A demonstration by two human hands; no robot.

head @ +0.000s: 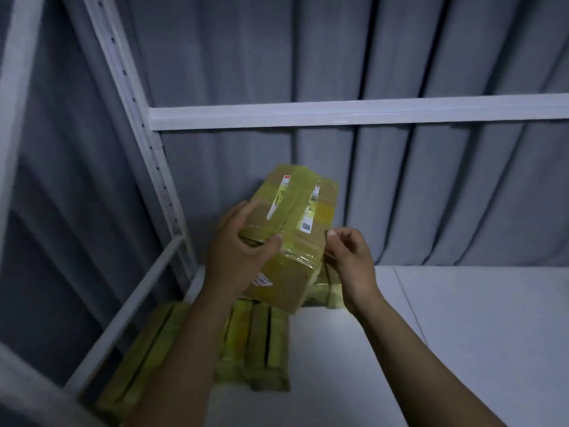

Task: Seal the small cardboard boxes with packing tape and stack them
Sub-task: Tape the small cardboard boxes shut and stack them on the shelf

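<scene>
Grips the taped cardboard box (295, 223) with the left hand (234, 257): thumb along the near edge, fingers curled over the top face. Holds it tilted and clear of the shelf board (462, 334), above the other boxes. Judged a hold for checking or finishing the seal before stacking.

Pinches the box's right edge with thumb and forefinger of the right hand (351, 257), remaining fingers curled. Cannot tell whether a loose tape end lies in that pinch.

Shows yellowish packing tape (292, 266) over top and sides, labels beneath it; flaps closed, contents hidden.

Stores a row of wrapped boxes (255, 343) at the board's left end, near the rack upright (147, 149). Places one more wrapped box (326, 291) just behind the row, under the held box. No tape roll in view.
</scene>
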